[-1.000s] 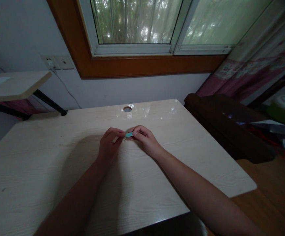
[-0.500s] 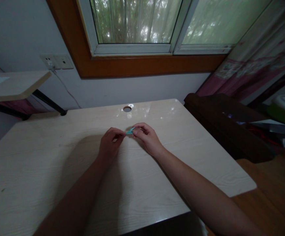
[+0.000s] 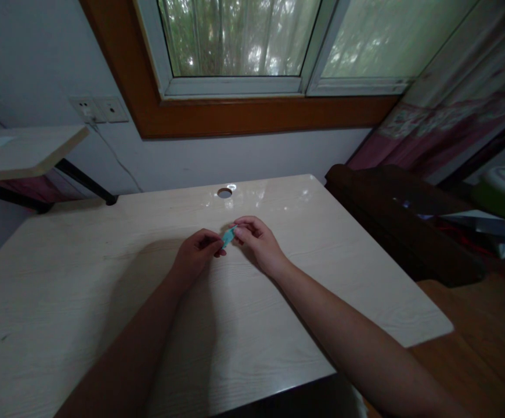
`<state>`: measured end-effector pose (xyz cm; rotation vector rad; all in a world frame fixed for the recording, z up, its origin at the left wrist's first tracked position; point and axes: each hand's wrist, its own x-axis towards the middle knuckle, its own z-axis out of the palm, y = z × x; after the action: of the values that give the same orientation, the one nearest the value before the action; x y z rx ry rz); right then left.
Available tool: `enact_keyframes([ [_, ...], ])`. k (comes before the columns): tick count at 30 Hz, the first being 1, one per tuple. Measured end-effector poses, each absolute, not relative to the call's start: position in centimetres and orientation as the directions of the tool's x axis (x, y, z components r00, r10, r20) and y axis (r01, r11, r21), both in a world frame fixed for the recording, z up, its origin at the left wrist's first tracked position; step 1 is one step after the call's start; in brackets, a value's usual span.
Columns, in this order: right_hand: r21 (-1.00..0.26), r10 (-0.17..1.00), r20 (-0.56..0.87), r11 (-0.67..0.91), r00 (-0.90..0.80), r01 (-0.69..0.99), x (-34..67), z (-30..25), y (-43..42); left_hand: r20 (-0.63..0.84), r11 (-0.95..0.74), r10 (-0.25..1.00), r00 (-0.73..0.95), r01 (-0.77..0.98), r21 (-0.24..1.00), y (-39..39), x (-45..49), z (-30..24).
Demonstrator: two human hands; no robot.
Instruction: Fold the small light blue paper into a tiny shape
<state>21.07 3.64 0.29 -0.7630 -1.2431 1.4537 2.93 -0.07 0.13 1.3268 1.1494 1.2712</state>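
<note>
Between my two hands is a small, flat teal piece (image 3: 228, 235), thin like folded paper, though its exact kind is too small to make out. My left hand (image 3: 197, 251) pinches its lower left end between thumb and fingers. At the upper right end, my right hand (image 3: 258, 241) grips it with thumb and forefinger. Both hands are just above the pale wood-grain table (image 3: 261, 325), and my fingertips cover the ends of the piece.
A round cable hole (image 3: 224, 193) lies near the table's back edge. On the left, a raised shelf (image 3: 26, 152) stands on black legs. A white cord (image 3: 117, 159) runs down from the wall socket (image 3: 99, 109). Dark wooden furniture (image 3: 392, 215) stands right of the table.
The teal piece has turned so that more of its flat face shows. My left hand has shifted slightly, with its lower fingers now showing beneath the piece. My right hand stays nearly in place.
</note>
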Motion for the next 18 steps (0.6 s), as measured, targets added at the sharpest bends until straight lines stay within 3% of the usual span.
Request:
enact_keyframes([
  [11,-0.969,0.975,0.142,0.101,-0.174,-0.225,21.06,0.43,3.86,0.123,-0.124,0.992,0.031,0.026,0.992,-0.21,2.96,0.68],
  [18,-0.974,0.963,0.195,0.169,-0.186,-0.15,21.23,0.04,3.7,0.05,-0.07,0.993,0.105,0.199,0.977,-0.33,3.11,0.45],
])
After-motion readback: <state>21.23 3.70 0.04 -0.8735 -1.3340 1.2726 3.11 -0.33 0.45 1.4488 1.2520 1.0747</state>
